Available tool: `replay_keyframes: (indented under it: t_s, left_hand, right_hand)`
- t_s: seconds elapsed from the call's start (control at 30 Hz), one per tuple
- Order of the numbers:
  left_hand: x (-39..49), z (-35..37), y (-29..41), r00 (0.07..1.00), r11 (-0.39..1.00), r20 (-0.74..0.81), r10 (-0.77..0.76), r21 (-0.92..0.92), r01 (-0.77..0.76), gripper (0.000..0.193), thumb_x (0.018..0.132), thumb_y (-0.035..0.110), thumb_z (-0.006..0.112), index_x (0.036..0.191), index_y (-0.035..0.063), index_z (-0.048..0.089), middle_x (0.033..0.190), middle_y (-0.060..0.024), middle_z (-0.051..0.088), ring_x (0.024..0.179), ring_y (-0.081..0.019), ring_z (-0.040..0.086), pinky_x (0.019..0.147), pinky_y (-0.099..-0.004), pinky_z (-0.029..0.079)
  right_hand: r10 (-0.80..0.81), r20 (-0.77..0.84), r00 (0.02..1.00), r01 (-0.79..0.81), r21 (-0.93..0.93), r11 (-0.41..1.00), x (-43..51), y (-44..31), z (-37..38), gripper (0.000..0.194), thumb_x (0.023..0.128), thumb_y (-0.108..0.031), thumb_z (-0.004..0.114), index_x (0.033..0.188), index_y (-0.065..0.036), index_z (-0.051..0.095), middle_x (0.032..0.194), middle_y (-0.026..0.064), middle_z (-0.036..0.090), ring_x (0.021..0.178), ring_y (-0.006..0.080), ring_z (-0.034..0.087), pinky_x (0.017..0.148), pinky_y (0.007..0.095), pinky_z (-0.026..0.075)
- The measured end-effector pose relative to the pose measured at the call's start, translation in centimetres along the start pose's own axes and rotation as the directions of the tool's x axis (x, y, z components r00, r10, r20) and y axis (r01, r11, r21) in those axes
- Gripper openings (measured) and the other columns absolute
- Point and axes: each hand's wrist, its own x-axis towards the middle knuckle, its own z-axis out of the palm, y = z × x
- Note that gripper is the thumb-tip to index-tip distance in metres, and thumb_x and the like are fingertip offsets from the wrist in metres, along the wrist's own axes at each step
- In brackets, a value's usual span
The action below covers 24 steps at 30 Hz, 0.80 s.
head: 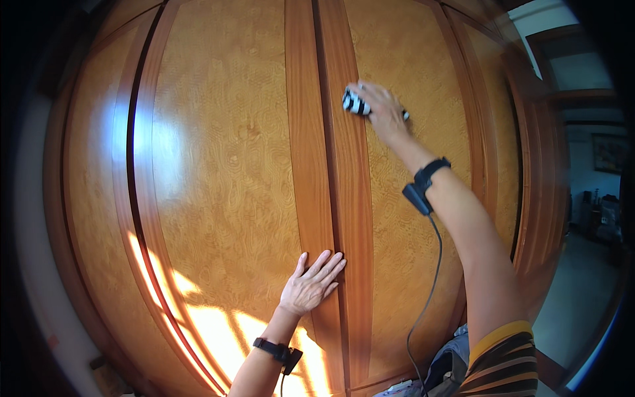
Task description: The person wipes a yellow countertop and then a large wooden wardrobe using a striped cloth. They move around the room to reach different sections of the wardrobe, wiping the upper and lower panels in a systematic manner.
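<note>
My right hand (pixel 386 110) presses a bunched black-and-white striped cloth (pixel 355 102) to the wooden wardrobe door on the right (pixel 416 64), near its inner frame strip. Some of the cloth is hidden under the palm and fingers. Lower down, my left hand (pixel 308 290) lies flat with spread fingers on the inner edge of the left wardrobe door (pixel 228 164), by the dark gap between the doors. It holds nothing. Each wrist wears a black strap with a small box, and a thin cable (pixel 436 268) hangs from the right one.
Fabric items (pixel 446 360) are piled at the wardrobe's foot, lower right. On the far right, a brown wooden door (pixel 538 183) stands beside an opening into another room. Sunlight and glare fall on the left doors.
</note>
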Motion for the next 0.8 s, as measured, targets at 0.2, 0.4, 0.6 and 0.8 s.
replay_keyframes:
  t_s: [0.2,0.4,0.6,0.8]
  left_hand:
    - [-0.2,0.6,0.1,1.0,0.998,-0.019,0.006,0.055,-0.005,0.061,0.098,0.048,0.052,0.153,0.0246,0.04,0.16,0.0075,0.035,0.148,-0.0149,0.03,0.12,-0.049,0.023]
    - [-0.2,0.9,0.1,1.0,1.0,0.001,0.004,0.015,-0.004,0.059,0.098,0.045,0.052,0.152,0.0229,0.041,0.16,0.0071,0.034,0.148,-0.0148,0.031,0.119,-0.0492,0.025]
    - [-0.1,1.2,0.1,1.0,1.0,0.008,0.017,0.008,-0.018,0.059,0.097,0.044,0.054,0.151,0.0213,0.043,0.16,0.0063,0.035,0.148,-0.0157,0.031,0.12,-0.0511,0.022]
    - [-0.2,1.6,0.0,0.999,0.998,-0.021,0.038,-0.052,-0.039,0.043,0.098,0.038,0.054,0.136,0.0191,0.055,0.155,0.0042,0.041,0.147,-0.0187,0.033,0.119,-0.051,0.026]
  right_hand:
    - [0.036,-0.064,0.997,-0.038,-0.031,0.999,3.8,4.6,1.0,0.078,0.082,0.014,0.06,0.146,-0.029,0.049,0.146,0.0049,0.053,0.133,0.0274,0.047,0.11,0.0453,0.038]
    - [0.015,-0.059,0.998,-0.014,0.014,1.0,0.0,1.8,1.5,0.078,0.082,0.012,0.063,0.145,-0.032,0.049,0.148,-0.0012,0.052,0.131,0.0248,0.049,0.111,0.0426,0.036]
    - [-0.143,0.006,0.99,0.143,0.037,0.989,-10.4,-3.3,-0.3,0.075,0.086,0.017,0.045,0.145,-0.03,0.052,0.148,0.0004,0.054,0.132,0.0246,0.051,0.111,0.0435,0.036]
    - [-0.344,0.218,0.913,0.336,0.074,0.939,-25.0,-8.7,-4.9,0.055,0.094,-0.006,0.055,0.142,-0.033,0.051,0.151,-0.0005,0.048,0.134,0.0175,0.045,0.114,0.0432,0.03]
